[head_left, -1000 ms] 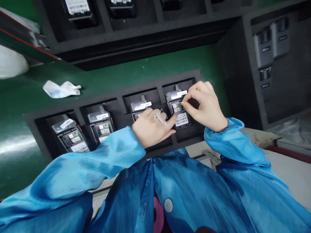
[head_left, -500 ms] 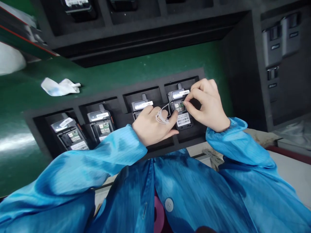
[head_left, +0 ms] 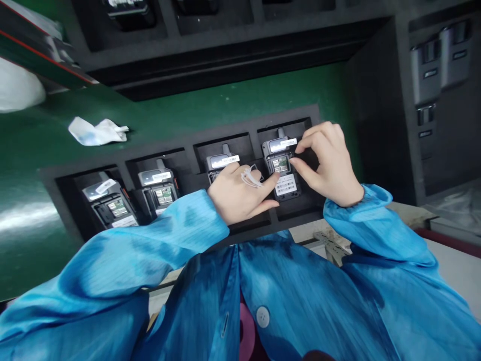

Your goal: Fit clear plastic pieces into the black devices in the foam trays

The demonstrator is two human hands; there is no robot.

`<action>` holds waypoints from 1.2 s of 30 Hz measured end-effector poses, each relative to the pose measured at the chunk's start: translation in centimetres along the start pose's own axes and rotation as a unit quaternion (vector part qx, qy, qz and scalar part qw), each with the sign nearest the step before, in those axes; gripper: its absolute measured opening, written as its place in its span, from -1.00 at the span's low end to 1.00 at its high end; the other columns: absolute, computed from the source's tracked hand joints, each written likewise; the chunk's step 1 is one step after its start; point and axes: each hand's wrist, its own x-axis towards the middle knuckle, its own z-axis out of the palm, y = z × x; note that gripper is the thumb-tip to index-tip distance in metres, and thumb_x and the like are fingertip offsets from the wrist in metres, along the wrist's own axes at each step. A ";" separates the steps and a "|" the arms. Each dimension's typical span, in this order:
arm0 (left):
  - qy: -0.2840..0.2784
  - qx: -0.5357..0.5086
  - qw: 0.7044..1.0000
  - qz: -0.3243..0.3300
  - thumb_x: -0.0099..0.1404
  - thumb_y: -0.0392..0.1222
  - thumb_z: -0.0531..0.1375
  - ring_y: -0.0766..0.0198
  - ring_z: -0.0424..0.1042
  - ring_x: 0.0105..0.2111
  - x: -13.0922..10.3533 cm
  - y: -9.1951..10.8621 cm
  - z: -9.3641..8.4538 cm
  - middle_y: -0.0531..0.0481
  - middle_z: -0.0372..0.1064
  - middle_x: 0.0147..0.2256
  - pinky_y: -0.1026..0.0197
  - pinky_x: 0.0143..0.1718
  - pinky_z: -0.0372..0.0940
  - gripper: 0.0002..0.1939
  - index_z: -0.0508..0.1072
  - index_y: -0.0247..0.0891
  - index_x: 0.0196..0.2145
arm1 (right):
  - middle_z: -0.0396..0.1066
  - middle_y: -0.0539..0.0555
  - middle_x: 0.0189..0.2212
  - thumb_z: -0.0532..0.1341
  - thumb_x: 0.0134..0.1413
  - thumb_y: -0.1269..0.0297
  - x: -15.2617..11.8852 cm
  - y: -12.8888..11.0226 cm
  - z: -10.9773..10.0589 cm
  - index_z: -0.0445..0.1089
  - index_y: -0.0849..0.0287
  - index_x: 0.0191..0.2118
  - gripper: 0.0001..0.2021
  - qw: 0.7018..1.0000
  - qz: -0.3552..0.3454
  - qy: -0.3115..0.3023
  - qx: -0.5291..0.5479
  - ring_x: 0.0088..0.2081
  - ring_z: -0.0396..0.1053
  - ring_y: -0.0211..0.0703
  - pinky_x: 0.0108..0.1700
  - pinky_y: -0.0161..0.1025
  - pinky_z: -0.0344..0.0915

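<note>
A grey and black handheld device point(head_left: 284, 163) lies face down in the rightmost tray pocket, its back bay uncovered to show green board and metal card slots. My left hand point(head_left: 244, 193) reaches over from the left, index fingertip at the lower edge of that bay. Thin white frame-like pieces point(head_left: 251, 176) stick out from its curled fingers. At the bay's right side is my right hand point(head_left: 326, 163), thumb tip close to the device edge and a small gap between thumb and index finger. Nothing shows in that gap. Another device point(head_left: 221, 161) is partly hidden behind my left hand.
Two similar devices point(head_left: 164, 194) point(head_left: 116, 205) with uncovered bays sit in the black foam tray point(head_left: 188, 150) to the left. A crumpled white wrapper point(head_left: 98, 132) lies on the green table. Grey covers point(head_left: 428, 75) rest in a pocket at right; more trays stand behind.
My right thumb and index finger have parted from a pinch and shifted slightly right of the bay. My left hand stays nearly in place, and the view has shifted slightly.
</note>
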 end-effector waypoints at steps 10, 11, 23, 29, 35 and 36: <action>0.012 0.020 1.000 0.000 0.42 0.21 -0.11 0.10 0.38 -0.40 0.1 0.2 0.1 -0.09 0.39 -0.40 0.07 -0.35 0.08 -0.39 0.38 -0.23 0.15 | 0.33 0.09 -0.15 0.17 0.06 0.43 -3.0 -0.1 -0.7 0.49 0.03 -0.19 -0.76 0.992 -0.078 -0.036 -0.095 -0.05 0.21 0.03 -0.09 -0.02 0.20; 0.013 0.021 1.000 -0.002 0.42 0.22 -0.10 0.09 0.38 -0.40 0.1 0.2 0.1 -0.09 0.39 -0.40 0.07 -0.35 0.07 -0.39 0.38 -0.23 0.15 | 0.34 0.09 -0.15 0.17 0.06 0.43 -3.0 -0.2 -0.7 0.49 0.04 -0.20 -0.77 0.992 -0.077 -0.038 -0.095 -0.05 0.21 0.02 -0.08 -0.02 0.20; -0.004 0.062 0.997 -0.036 0.39 0.30 -0.19 0.09 0.38 -0.38 -0.1 0.2 -0.1 -0.11 0.40 -0.35 0.07 -0.32 0.08 -0.24 0.26 -0.36 0.23 | 0.29 0.14 -0.05 0.14 0.14 0.34 -2.2 -0.6 -0.3 0.41 0.06 0.02 -0.67 0.989 -0.034 -0.035 -0.138 0.01 0.18 0.06 -0.02 0.00 0.19; -0.059 0.041 0.996 -0.057 0.38 0.33 -0.18 0.01 0.41 -0.33 0.9 0.2 -0.3 -0.17 0.41 -0.31 0.07 -0.30 0.05 -0.21 0.22 -0.38 0.24 | 0.28 0.15 -0.01 0.15 0.14 0.33 -2.3 -0.5 -0.4 0.42 0.07 0.02 -0.68 0.989 -0.034 -0.033 -0.140 0.04 0.18 0.07 0.04 0.03 0.18; -0.052 0.052 0.996 -0.050 0.39 0.32 -0.19 0.02 0.41 -0.32 0.9 0.3 -1.0 -0.17 0.41 -0.28 0.07 -0.31 0.04 -0.23 0.24 -0.36 0.21 | 0.28 0.16 0.01 0.15 0.14 0.33 -2.3 -0.6 -0.6 0.41 0.09 0.01 -0.69 0.991 -0.036 -0.045 -0.119 0.07 0.16 0.09 0.04 0.05 0.19; -0.048 0.050 0.997 -0.044 0.39 0.32 -0.20 0.04 0.41 -0.33 0.8 0.3 -1.0 -0.15 0.41 -0.30 0.08 -0.32 0.04 -0.24 0.25 -0.34 0.20 | 0.28 0.15 0.00 0.15 0.13 0.34 -2.4 -0.6 -0.7 0.41 0.09 0.00 -0.69 0.993 -0.036 -0.036 -0.109 0.07 0.17 0.08 0.05 0.05 0.20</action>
